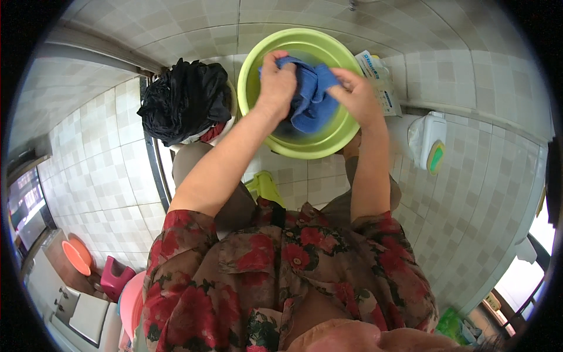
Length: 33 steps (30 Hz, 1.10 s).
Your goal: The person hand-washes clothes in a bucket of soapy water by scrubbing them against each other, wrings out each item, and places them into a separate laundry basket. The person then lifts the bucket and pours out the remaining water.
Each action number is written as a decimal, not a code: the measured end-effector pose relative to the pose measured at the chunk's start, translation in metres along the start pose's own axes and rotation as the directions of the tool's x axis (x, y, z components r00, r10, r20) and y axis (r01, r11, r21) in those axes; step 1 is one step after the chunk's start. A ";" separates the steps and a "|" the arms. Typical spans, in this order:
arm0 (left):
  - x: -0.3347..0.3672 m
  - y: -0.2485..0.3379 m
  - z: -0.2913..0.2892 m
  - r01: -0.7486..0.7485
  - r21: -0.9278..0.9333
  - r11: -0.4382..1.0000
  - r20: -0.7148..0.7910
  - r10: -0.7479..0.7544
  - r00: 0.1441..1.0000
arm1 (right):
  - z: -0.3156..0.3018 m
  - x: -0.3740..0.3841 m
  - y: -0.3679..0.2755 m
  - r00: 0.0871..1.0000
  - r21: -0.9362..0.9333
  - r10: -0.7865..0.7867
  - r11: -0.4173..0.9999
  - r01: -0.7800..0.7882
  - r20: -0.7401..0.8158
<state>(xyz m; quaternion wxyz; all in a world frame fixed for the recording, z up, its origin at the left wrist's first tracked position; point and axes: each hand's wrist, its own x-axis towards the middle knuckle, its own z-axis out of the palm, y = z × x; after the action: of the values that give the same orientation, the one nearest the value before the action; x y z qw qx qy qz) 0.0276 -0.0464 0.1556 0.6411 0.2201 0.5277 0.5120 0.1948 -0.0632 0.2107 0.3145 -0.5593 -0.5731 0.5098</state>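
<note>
A blue piece of cloth [315,104], perhaps a garment, is held bunched up over the green plastic basin [311,151]. My left hand [277,85] is closed on its upper left part, with the fingertips folded over the edge. On the other side my right hand [356,97] pinches the cloth's right part between thumb and fingers. Both wrists reach in over the basin's rim. Something dark lies low in the basin beneath the cloth; I cannot make out what it is.
Left of the basin, black clothes [186,101] are heaped on a light container. A white and blue package [381,88] stands right of the basin, near a white bottle [433,138] and a brush with green and yellow [436,157]. A lime-green stool [265,186] shows below.
</note>
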 end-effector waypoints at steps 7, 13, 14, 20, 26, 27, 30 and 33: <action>0.000 0.005 -0.019 -0.265 0.673 0.691 0.293 0.081 0.953 | 0.055 0.009 0.077 0.999 -0.029 0.014 0.999 -0.015 -0.038; 0.011 0.020 -0.034 -0.357 0.934 0.002 0.355 -0.122 0.927 | 0.143 0.039 0.141 0.973 -0.754 0.225 0.632 -0.178 -0.041; 0.011 0.021 -0.023 -0.383 0.924 0.001 0.380 -0.128 0.916 | 0.144 0.042 0.177 0.987 -0.775 0.121 0.612 -0.155 -0.102; 0.003 0.038 -0.031 -0.354 0.935 0.009 0.354 -0.015 0.935 | 0.155 0.079 0.201 0.986 -0.725 0.147 0.688 -0.043 0.081; -0.001 0.045 -0.035 -0.349 0.937 0.005 0.349 0.019 0.937 | 0.122 0.072 0.205 0.933 -0.717 0.313 0.690 -0.095 0.178; -0.001 0.045 -0.031 -0.365 0.931 0.003 0.364 0.036 0.931 | 0.106 0.057 0.211 0.995 -0.639 0.010 0.768 0.053 0.095; -0.003 0.047 -0.040 -0.340 0.941 -0.011 0.339 0.076 0.938 | 0.074 0.031 0.153 0.994 -0.445 0.076 0.889 -0.104 -0.080; -0.004 0.048 -0.032 -0.345 0.938 -0.007 0.345 0.084 0.935 | 0.033 0.012 0.088 0.972 -0.419 -0.063 0.907 -0.040 -0.228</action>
<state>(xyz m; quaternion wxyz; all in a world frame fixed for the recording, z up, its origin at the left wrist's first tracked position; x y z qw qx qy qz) -0.0213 -0.0401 0.1855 0.2662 0.7272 0.6289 0.0695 0.1905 -0.0723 0.1167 0.2556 -0.6671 -0.6312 0.3021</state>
